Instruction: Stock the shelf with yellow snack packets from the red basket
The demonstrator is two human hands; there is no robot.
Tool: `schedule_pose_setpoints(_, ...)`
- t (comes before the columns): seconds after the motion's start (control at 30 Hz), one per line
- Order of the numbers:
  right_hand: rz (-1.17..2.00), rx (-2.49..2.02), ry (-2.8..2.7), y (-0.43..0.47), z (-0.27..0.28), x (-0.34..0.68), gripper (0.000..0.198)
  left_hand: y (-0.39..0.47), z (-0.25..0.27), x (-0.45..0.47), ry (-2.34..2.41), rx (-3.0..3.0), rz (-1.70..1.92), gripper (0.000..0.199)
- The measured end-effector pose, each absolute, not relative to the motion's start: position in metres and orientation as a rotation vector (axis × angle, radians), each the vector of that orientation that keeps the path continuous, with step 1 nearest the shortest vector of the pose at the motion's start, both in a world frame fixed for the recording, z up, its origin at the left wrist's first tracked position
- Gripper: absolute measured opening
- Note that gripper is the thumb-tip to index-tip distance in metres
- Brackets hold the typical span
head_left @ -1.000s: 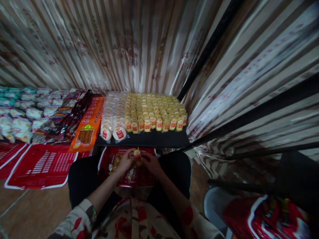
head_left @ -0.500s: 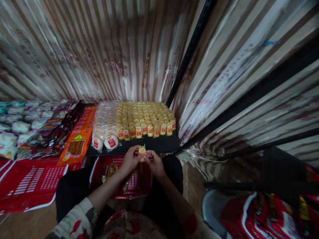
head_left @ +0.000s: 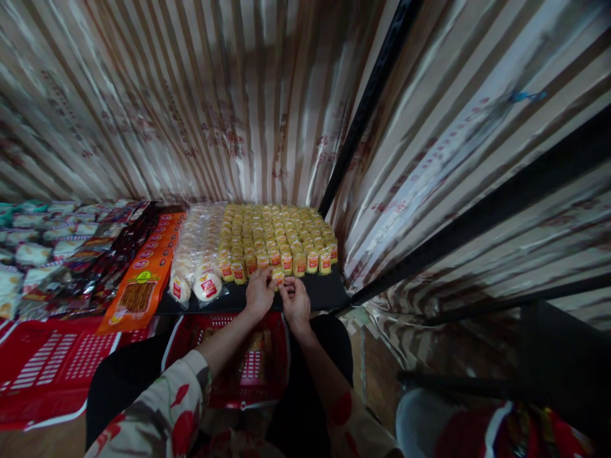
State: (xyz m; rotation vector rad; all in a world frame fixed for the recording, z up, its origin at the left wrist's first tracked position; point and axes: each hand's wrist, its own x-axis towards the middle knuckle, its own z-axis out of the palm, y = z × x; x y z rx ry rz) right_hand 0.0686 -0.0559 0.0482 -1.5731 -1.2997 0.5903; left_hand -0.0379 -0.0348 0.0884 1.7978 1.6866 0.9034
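Between my fingertips is a small wrapped yellow cake (head_left: 278,276), held at the front edge of the black shelf (head_left: 315,294). My left hand (head_left: 260,291) pinches its left side, and my right hand (head_left: 294,302) grips it from the right with bent fingers. Just beyond it stand rows of similar wrapped yellow cakes (head_left: 272,238), red labels facing me. To their left lie rows of round white packaged pastries (head_left: 208,287) in clear wrap. A red basket (head_left: 179,346) sits below my forearms between my knees, with some brownish packets in it, partly hidden.
An orange snack pack (head_left: 136,294) lies on the left and overhangs the shelf edge. Dark red packets (head_left: 112,254) and white packets (head_left: 32,253) lie farther left, above another red basket (head_left: 52,372). A black shelf post (head_left: 351,140) rises on the right, before striped sheeting (head_left: 267,95).
Both hands have moved forward with the wrapped cake, from above the basket to the shelf edge close to the front row. The view has shifted slightly.
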Motion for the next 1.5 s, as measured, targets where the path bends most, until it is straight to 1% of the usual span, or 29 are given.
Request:
schedule_pose_setpoints(0.27, 0.559, -1.573, -1.248, -0.042, 0.04, 0.067, 0.019, -0.025, 0.087, -0.026, 1.727, 1.766, 0.899, 0.037)
schedule_pose_setpoints(0.43, 0.556, -1.545, -1.269, -0.041, 0.036, 0.063, 0.018, -0.026, 0.086, -0.026, 1.755, 1.836, 0.871, 0.044)
schedule_pose_setpoints(0.7, 0.554, -1.549, -1.315, -0.039, 0.033, 0.062, 0.022, -0.031, 0.079, -0.024, 1.644, 1.868, 1.002, 0.051)
schedule_pose_setpoints(0.87, 0.52, -1.534, -1.371, -0.04, 0.031, 0.064, 0.027, -0.035, 0.07, -0.023, 1.588, 1.864, 1.063, 0.051)
schedule_pose_setpoints(1.03, 0.467, -1.548, -1.401, -0.043, 0.031, 0.063, 0.035, -0.037, 0.062, -0.024, 1.585, 1.905, 1.114, 0.044)
schedule_pose_setpoints(1.2, 0.437, -1.624, -1.482, -0.044, 0.031, 0.063, 0.04, -0.036, 0.055, -0.025, 1.587, 1.896, 1.004, 0.045)
schedule_pose_setpoints(1.4, 0.433, -1.661, -1.533, -0.044, 0.03, 0.064, 0.045, -0.037, 0.054, -0.025, 1.623, 1.968, 0.946, 0.04)
schedule_pose_setpoints(1.5, 0.428, -1.676, -1.544, -0.044, 0.029, 0.063, 0.047, -0.039, 0.057, -0.026, 1.631, 1.973, 0.912, 0.042)
